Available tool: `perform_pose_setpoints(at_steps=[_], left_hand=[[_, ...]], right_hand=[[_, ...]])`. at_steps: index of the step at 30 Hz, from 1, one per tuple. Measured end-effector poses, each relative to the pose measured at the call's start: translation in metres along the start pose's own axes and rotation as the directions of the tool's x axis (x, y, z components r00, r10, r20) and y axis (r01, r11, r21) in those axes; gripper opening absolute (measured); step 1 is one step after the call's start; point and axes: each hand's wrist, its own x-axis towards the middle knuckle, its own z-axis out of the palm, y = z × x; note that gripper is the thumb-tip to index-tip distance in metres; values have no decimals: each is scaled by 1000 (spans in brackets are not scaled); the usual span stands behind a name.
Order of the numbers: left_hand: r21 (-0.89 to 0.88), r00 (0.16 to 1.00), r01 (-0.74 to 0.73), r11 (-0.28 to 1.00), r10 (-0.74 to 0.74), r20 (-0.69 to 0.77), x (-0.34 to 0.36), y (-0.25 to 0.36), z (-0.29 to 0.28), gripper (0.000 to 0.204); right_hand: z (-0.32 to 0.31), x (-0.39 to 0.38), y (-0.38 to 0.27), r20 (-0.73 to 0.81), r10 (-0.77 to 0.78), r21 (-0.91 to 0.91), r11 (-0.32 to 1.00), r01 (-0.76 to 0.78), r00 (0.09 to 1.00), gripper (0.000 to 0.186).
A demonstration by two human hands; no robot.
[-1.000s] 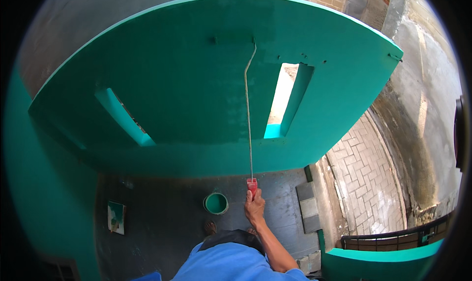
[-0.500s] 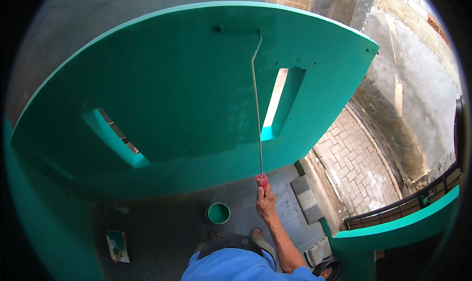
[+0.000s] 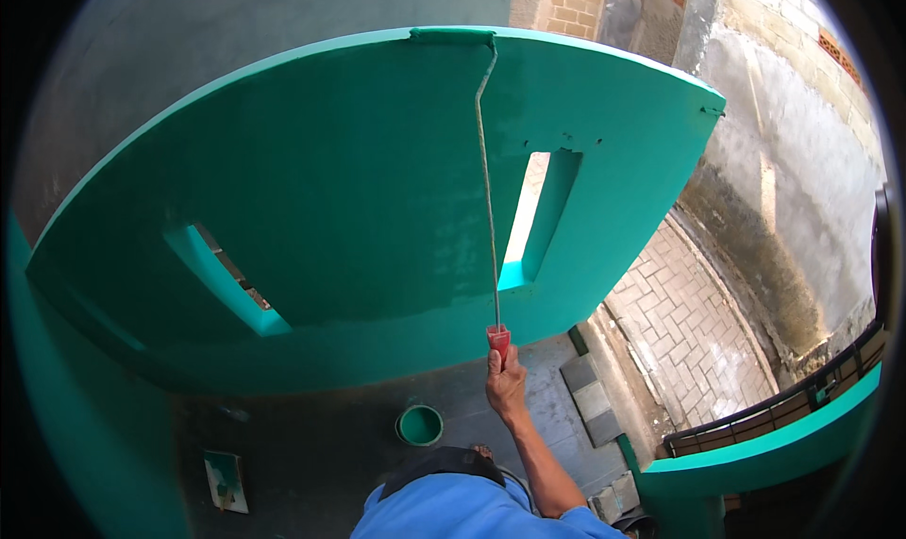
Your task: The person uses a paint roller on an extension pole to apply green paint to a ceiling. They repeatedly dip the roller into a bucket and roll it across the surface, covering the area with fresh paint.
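Observation:
My right hand [image 3: 507, 380] is wrapped round the red handle of a long paint roller [image 3: 487, 180]. Its thin metal rod reaches up across a green wall [image 3: 377, 190], and the green-coated roller head lies level against the wall at its top edge. Darker green covers the middle and left of the wall, with a lighter band low down and toward the right. A bucket [image 3: 419, 427] with green paint inside stands on the floor between me and the wall. My left hand is not in view.
Two narrow slots pierce the wall, a left slot [image 3: 226, 277] and a right slot [image 3: 528, 220]. A paint-stained board [image 3: 225, 480] lies on the floor at left. Grey blocks [image 3: 587, 400] line the floor's right edge, beside brick paving [image 3: 694, 317] and a dark metal gate [image 3: 774, 402].
The roller head has moved up the wall to its top edge, with my right hand still gripping the handle. The view has shifted slightly.

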Motion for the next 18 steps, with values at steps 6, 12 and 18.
perform_pose_setpoints(at_steps=[6, 12, 18], left_hand=[[13, 1000, 18, 1000, -18, -5, 2, 10, 0, 35], [10, 1000, 29, 1000, -29, -6, 6, 16, 1, 35], [6, 1000, 21, 1000, -21, -12, 14, 24, 3, 36]], right_hand=[[-3, -19, 30, 25, 79, -69, 995, -77, 997, 30], [-32, -47, 36, -32, 50, -56, 997, -52, 998, 32], [-65, -41, 60, -15, 147, -75, 986, -148, 989, 33]])
